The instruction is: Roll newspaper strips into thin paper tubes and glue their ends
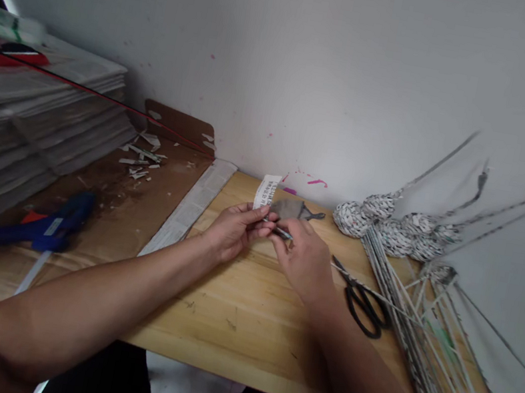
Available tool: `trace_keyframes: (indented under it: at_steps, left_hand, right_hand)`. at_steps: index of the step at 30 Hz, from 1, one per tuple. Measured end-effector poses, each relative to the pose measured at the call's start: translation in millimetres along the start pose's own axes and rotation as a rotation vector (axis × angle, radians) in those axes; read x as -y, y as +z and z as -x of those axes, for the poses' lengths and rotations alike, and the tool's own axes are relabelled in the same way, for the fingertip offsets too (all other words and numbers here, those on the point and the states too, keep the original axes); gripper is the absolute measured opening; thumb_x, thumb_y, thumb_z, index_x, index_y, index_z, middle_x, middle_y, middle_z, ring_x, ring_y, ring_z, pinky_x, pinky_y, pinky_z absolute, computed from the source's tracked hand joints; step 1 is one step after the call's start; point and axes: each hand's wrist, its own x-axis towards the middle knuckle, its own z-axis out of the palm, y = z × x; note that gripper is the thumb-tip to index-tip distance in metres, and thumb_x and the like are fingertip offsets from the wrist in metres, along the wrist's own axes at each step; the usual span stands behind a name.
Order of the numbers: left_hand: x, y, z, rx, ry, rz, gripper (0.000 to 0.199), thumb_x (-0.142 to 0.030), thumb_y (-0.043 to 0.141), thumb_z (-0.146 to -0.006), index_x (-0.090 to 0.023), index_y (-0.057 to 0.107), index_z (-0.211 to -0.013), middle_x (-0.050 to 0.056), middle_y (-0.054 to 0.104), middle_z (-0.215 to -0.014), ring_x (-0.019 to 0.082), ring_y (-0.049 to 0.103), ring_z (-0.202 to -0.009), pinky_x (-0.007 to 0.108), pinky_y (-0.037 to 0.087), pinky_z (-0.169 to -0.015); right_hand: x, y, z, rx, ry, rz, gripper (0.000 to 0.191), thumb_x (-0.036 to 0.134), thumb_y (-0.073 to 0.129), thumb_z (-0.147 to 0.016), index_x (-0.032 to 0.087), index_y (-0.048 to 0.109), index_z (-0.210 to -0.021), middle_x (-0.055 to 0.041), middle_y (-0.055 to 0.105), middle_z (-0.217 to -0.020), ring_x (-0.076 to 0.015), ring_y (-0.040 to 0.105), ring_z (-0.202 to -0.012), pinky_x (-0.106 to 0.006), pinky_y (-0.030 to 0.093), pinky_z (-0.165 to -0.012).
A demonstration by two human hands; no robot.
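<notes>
Above the wooden tabletop my two hands meet at a strip of printed newspaper (267,191), which stands up past my left fingers. My left hand (237,229) is closed on the strip, thumb pressed against fingers. A thin rolled paper stick (282,232) runs from there into my right hand (304,253), whose thumb and fingers pinch it. Just behind my hands lies a flat grey object (291,209) with a narrow tip; its kind is unclear, and my fingers partly hide it.
Black-handled scissors (365,306) lie right of my right hand, beside a bundle of long paper sticks (403,323). Woven paper balls (352,219) sit against the wall. On the left are a blue glue gun (57,221), paper scraps (141,160) and stacked newspapers (52,119).
</notes>
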Motion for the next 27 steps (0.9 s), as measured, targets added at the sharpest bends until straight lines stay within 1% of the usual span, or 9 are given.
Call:
trace_keyframes:
  at_steps: [3,10,13,15,16,20,21,24,27]
  left_hand:
    - [-0.4,0.7,0.4,-0.004,-0.002,-0.001,0.005,-0.009,0.062,-0.086,-0.006,0.066,-0.085,0.009,0.073,-0.08,0.01,0.068,-0.06,0.016,0.058,-0.057]
    - [-0.3,-0.7,-1.5,-0.001,0.015,0.007,0.004,-0.008,0.063,-0.085,-0.007,0.066,-0.084,0.009,0.072,-0.08,0.009,0.068,-0.059,0.016,0.058,-0.057]
    - [1.0,-1.0,-2.3,-0.008,0.03,-0.008,0.005,-0.007,0.062,-0.085,-0.006,0.066,-0.082,0.009,0.072,-0.077,0.009,0.066,-0.057,0.015,0.057,-0.055]
    - [2.3,-0.7,-2.6,-0.033,0.037,-0.024,0.007,-0.006,0.061,-0.085,-0.006,0.066,-0.081,0.01,0.072,-0.077,0.009,0.065,-0.056,0.016,0.056,-0.054]
    - [3.1,-0.4,-2.9,-0.047,0.038,-0.033,0.007,-0.006,0.06,-0.085,-0.006,0.066,-0.081,0.01,0.072,-0.076,0.009,0.065,-0.055,0.016,0.056,-0.054]
    - [6.7,-0.8,-4.3,-0.074,0.037,-0.049,0.007,-0.005,0.06,-0.085,-0.006,0.067,-0.082,0.01,0.072,-0.076,0.009,0.065,-0.056,0.016,0.056,-0.054]
    - [7.5,-1.3,-4.7,-0.073,0.037,-0.049,0.008,-0.004,0.06,-0.085,-0.006,0.067,-0.082,0.01,0.072,-0.077,0.009,0.066,-0.056,0.016,0.056,-0.055]
    - [9.1,-3.2,-5.7,-0.06,0.041,-0.045,0.008,-0.004,0.059,-0.086,-0.006,0.066,-0.083,0.01,0.072,-0.078,0.009,0.066,-0.057,0.016,0.057,-0.056]
    - [8.6,-4.4,-5.9,-0.058,0.048,-0.037,0.006,-0.005,0.06,-0.085,-0.006,0.066,-0.083,0.01,0.071,-0.077,0.009,0.066,-0.057,0.016,0.057,-0.057]
  right_hand:
    - [-1.4,0.9,-0.5,0.012,-0.023,0.024,0.02,0.028,0.047,-0.095,0.019,0.064,-0.09,-0.0071,0.066,-0.086,-0.0205,0.058,-0.08,-0.029,0.038,-0.071]
    - [-2.2,0.8,-2.1,0.083,-0.002,0.019,0.035,0.033,0.037,-0.1,0.018,0.065,-0.085,-0.0071,0.069,-0.08,-0.0197,0.059,-0.075,-0.03,0.037,-0.069]
    - [-8.1,-1.4,-3.8,0.052,-0.002,0.011,0.034,0.043,0.043,-0.097,0.018,0.066,-0.101,-0.0085,0.069,-0.087,-0.0215,0.06,-0.081,-0.031,0.038,-0.072]
    - [-15.4,-0.1,-5.3,0.03,-0.004,0.082,0.041,0.05,0.054,-0.09,0.017,0.063,-0.113,-0.0123,0.069,-0.097,-0.0256,0.058,-0.09,-0.034,0.037,-0.076]
    - [-19.3,1.8,-6.1,0.031,0.0,0.137,0.042,0.05,0.058,-0.087,0.018,0.064,-0.114,-0.0137,0.068,-0.1,-0.028,0.056,-0.094,-0.036,0.037,-0.077]
    - [-29.6,13.3,-9.2,0.095,0.015,0.286,0.013,0.032,0.063,-0.086,0.021,0.07,-0.087,-0.0107,0.069,-0.091,-0.03,0.053,-0.094,-0.039,0.034,-0.074]
    - [-30.1,15.7,-10.0,0.1,0.011,0.306,0.012,0.028,0.062,-0.085,0.02,0.07,-0.081,-0.0103,0.069,-0.088,-0.0297,0.053,-0.093,-0.039,0.033,-0.073]
    - [-28.0,19.1,-11.7,0.076,-0.001,0.321,0.017,0.029,0.061,-0.086,0.019,0.067,-0.074,-0.0104,0.068,-0.084,-0.0297,0.053,-0.092,-0.039,0.033,-0.071]
    - [-22.6,17.9,-11.4,0.016,0.028,0.281,0.025,0.041,0.061,-0.086,0.019,0.065,-0.076,-0.0107,0.067,-0.085,-0.0291,0.054,-0.089,-0.038,0.033,-0.071]
